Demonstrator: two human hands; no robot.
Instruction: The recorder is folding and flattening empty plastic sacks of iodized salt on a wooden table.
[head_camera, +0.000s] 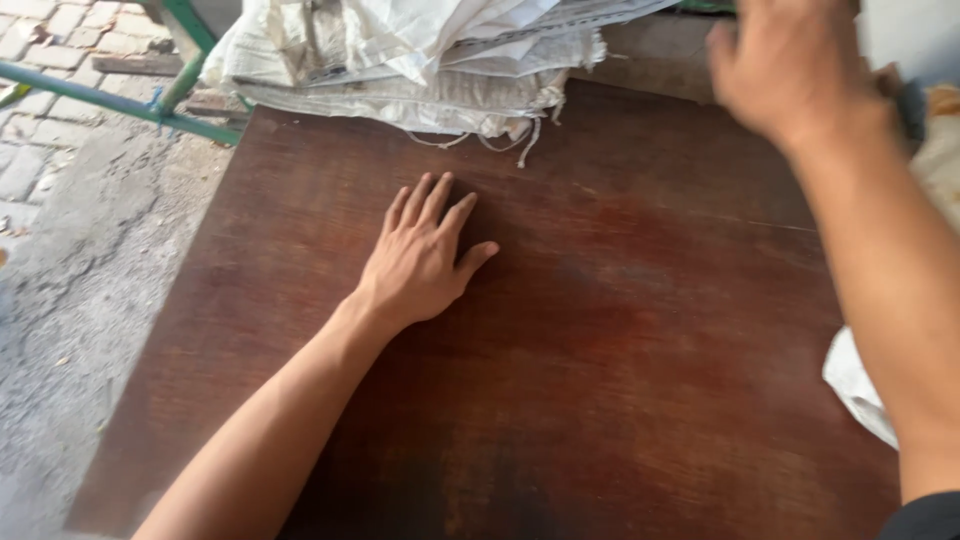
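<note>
My left hand (425, 255) lies flat, palm down, on a dark reddish-brown wooden board (620, 330), fingers spread a little and pointing away from me. It holds nothing. My right hand (790, 65) is raised at the board's far right corner, blurred, its fingers curled near a dark object (912, 105) at the frame's edge. Whether it grips anything is unclear. A pile of white woven sacks (420, 55) rests across the far edge of the board, a short way beyond my left hand.
Left of the board is grey concrete ground (70, 290) and paving bricks (60, 40). A green metal frame (150, 100) stands at the far left. A white cloth or sack (855, 385) hangs off the board's right edge.
</note>
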